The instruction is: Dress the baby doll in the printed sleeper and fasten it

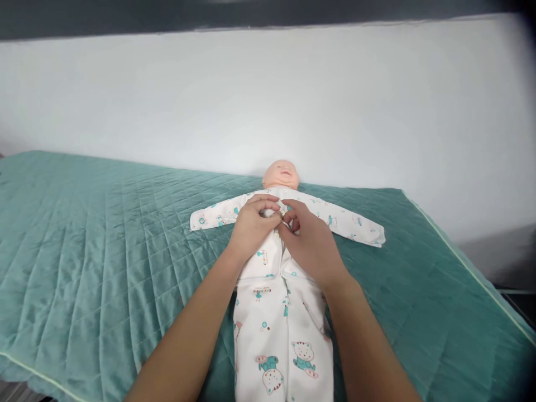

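A baby doll (281, 174) lies on its back, dressed in a white baby shirt (355, 223) with small teal prints. Both sleeves stretch out to the sides. Over the doll's chest, my left hand (256, 220) pinches one side of the shirt's front opening. Facing it, my right hand (307, 237) has its thumb and fingers closed on the other side, close to a small button. My fingertips nearly meet and partly hide the button. White printed baby pants (268, 335) cover the doll's lower part, below my wrists.
The doll rests on a teal quilted bedspread (104, 251) with a pale piped edge. A white wall (209, 106) stands right behind the doll's head. A dark band (167, 19) runs along the top.
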`<state>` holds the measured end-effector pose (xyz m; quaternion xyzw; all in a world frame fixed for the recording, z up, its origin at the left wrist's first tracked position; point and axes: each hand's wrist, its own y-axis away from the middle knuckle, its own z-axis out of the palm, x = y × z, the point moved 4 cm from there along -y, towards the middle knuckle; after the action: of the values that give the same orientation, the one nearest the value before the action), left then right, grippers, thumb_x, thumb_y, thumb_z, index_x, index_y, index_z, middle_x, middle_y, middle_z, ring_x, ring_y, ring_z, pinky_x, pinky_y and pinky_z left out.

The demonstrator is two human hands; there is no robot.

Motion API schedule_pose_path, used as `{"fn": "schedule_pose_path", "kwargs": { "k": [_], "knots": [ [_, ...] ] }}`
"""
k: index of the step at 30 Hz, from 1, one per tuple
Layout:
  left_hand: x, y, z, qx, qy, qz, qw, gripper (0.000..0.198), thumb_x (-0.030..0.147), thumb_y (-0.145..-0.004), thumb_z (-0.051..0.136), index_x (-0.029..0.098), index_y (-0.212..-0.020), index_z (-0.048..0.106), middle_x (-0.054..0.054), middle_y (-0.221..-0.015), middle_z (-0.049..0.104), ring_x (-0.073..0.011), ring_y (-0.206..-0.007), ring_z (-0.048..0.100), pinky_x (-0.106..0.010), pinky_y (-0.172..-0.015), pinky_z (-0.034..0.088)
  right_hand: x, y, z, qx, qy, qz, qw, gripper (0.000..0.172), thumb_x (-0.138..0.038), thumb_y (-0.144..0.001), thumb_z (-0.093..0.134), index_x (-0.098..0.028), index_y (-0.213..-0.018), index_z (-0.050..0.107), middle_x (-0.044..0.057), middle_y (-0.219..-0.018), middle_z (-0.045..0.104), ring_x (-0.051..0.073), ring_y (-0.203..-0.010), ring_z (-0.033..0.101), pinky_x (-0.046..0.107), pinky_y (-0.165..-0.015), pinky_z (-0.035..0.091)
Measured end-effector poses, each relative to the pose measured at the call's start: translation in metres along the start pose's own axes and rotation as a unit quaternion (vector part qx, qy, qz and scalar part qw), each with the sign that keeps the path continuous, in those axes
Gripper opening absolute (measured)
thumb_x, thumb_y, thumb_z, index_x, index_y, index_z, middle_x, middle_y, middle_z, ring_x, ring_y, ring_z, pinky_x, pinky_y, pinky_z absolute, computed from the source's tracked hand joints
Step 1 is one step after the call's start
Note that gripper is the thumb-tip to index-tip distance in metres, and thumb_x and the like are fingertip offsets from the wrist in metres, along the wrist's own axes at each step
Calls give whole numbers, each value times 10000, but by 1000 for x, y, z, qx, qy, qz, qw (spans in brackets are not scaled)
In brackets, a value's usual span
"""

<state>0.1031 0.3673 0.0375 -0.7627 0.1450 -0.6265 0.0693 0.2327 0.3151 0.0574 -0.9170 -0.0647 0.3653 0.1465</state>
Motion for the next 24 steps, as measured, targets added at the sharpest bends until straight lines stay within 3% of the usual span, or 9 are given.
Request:
{"fn": "schedule_pose_path", "kwargs": {
  "k": [3, 7, 10, 14, 24],
  "knots": [
    [-1, 0, 0, 8, -3, 5, 1000, 162, 70, -735, 637, 208, -755, 719, -32, -1176, 705, -183, -1130, 641, -347, -1021, 474, 4, 1, -1, -6, -71, 8, 997, 387, -222, -866, 561, -252, -1250, 594, 0, -873, 666, 168, -736, 578, 314, -700, 429],
    [-1, 1, 0, 9, -7, 23, 1000, 135, 93, -766, 640, 203, -788, 715, -39, -1172, 703, -183, -1114, 637, -327, -938, 483, 18, 0, -4, 45, -209, 82, 973, 220, -384, -919, 556, -235, -1037, 666, -6, -780, 610, 149, -670, 533, 287, -621, 420],
    [1, 3, 0, 14, -28, 36, 999, 141, 100, -777, 651, 216, -811, 722, -36, -1142, 687, -194, -1115, 611, -329, -915, 478, 24, -2, -4, 67, -189, 105, 974, 174, -373, -873, 607, -227, -923, 688, -7, -726, 577, 150, -642, 508, 291, -603, 404],
    [7, 5, 0, 35, -92, 56, 994, 156, 116, -798, 658, 242, -839, 741, -29, -1006, 668, -207, -1078, 575, -357, -961, 462, 22, -4, -4, 71, -145, 99, 982, 149, -326, -814, 656, -225, -920, 688, 8, -795, 602, 148, -638, 507, 309, -628, 416],
    [12, 8, 2, 23, -111, 70, 991, 176, 93, -790, 613, 219, -838, 726, -14, -866, 730, -170, -824, 626, -328, -796, 512, 22, -5, -2, 77, -118, 56, 989, 133, -291, -815, 628, -217, -918, 667, 19, -929, 584, 138, -684, 496, 323, -698, 422]
  ]
}}
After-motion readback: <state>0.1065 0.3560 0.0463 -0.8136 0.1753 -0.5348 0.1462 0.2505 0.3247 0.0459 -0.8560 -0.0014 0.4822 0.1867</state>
